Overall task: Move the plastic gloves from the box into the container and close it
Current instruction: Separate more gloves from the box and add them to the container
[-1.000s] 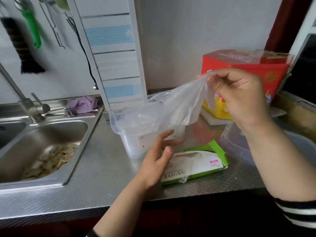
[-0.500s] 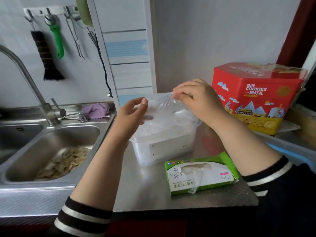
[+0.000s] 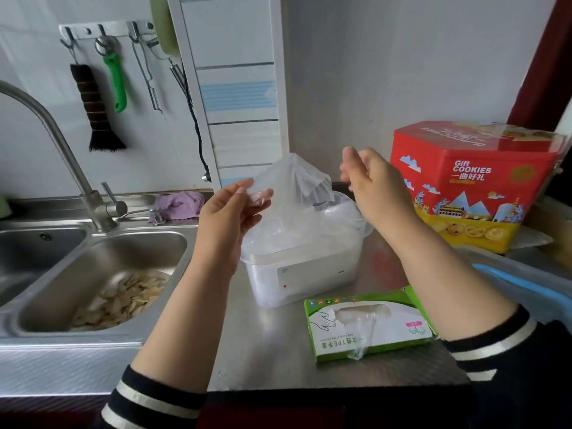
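We see a stainless steel countertop [image 3: 272,345] beside the sink. On it stand a white plastic container [image 3: 309,274], a green glove box [image 3: 368,326] lying flat just in front, and a red cookie tin [image 3: 470,187] at right.

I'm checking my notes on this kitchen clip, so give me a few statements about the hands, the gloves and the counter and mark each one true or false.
1. The left hand pinches a plastic glove above the container. True.
2. The right hand grips the glove box. False: it is up beside the glove, and the box lies untouched on the counter.
3. The container is closed. False: it is open, with plastic heaped inside.
4. A red cookie tin stands right of the container. True.
5. A glove pokes out of the glove box. True.
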Motion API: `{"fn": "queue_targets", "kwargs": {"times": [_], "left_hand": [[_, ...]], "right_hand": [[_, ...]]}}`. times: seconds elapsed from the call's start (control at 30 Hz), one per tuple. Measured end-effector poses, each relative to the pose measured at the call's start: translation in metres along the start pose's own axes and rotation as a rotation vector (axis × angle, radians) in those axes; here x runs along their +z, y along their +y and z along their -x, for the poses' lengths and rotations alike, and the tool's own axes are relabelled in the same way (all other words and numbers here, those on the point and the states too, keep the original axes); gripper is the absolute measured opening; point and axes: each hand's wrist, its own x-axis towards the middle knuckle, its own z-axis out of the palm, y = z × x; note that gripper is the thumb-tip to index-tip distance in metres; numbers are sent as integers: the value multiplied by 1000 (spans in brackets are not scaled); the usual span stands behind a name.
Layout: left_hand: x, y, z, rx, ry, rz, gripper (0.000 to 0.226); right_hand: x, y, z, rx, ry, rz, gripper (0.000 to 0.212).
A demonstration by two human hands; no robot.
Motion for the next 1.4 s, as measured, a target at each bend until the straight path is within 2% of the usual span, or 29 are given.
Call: {"fn": "queue_targets", "kwargs": {"times": [0.07, 0.17, 0.2, 0.27, 0.33, 0.43, 0.5, 0.57, 0.63, 0.73, 0.77, 0.83, 0.97, 1.03, 1.1, 1.17, 1.23, 1.3, 1.4], "left_hand": [[1, 0, 4, 23, 22, 48, 20], [2, 0, 8, 69, 13, 103, 22], [4, 0, 9, 77, -1, 124, 23], [6, -1, 11, 82, -32, 156, 25], [7, -1, 13, 82, -57, 188, 28], [5, 2, 13, 75, -104, 269, 34], [2, 3, 10, 70, -135, 288, 36], [-3, 5, 6, 53, -164, 244, 34], [-8, 9, 3, 32, -184, 193, 33], [-14, 13, 0, 14, -192, 149, 47], [-15, 14, -2, 31, -184, 117, 40], [-14, 13, -3, 75, -164, 47, 19], [-8, 9, 2, 131, -137, -31, 19], [-1, 8, 7, 184, -76, -84, 14], [4, 9, 12, 240, -37, -122, 9], [6, 12, 16, 297, -17, -119, 16], [2, 13, 20, 379, 5, -107, 23], [-2, 11, 22, 446, 47, -76, 32], [2, 11, 29, 366, 26, 21, 47]], "right_hand": [[-3, -5, 13, 35, -49, 82, 79], [1, -11, 22, 135, -269, -2, 83], [3, -15, 22, 213, -358, -119, 80], [8, -20, 20, 453, -511, -589, 71], [10, -23, 15, 639, -566, -1026, 78], [15, -19, 5, 698, -582, -1284, 88], [19, -14, 1, 693, -580, -1334, 91], [18, -13, -1, 655, -553, -1360, 80], [13, -16, -1, 560, -508, -1274, 62], [4, -18, 0, 384, -489, -1115, 21], [2, -17, 0, 367, -497, -1110, 16], [-2, -16, 1, 360, -507, -1150, 24], [-7, -20, 5, 364, -564, -1303, 39], [-10, -23, 7, 335, -607, -1287, 38], [-10, -28, 8, 299, -581, -1215, 31], [-8, -32, 9, 290, -452, -1209, 21], [-8, -33, 8, 268, -333, -1255, 21], [-9, -32, 7, 225, -285, -1281, 23], [-12, -29, 8, 190, -264, -1249, 30]]}}
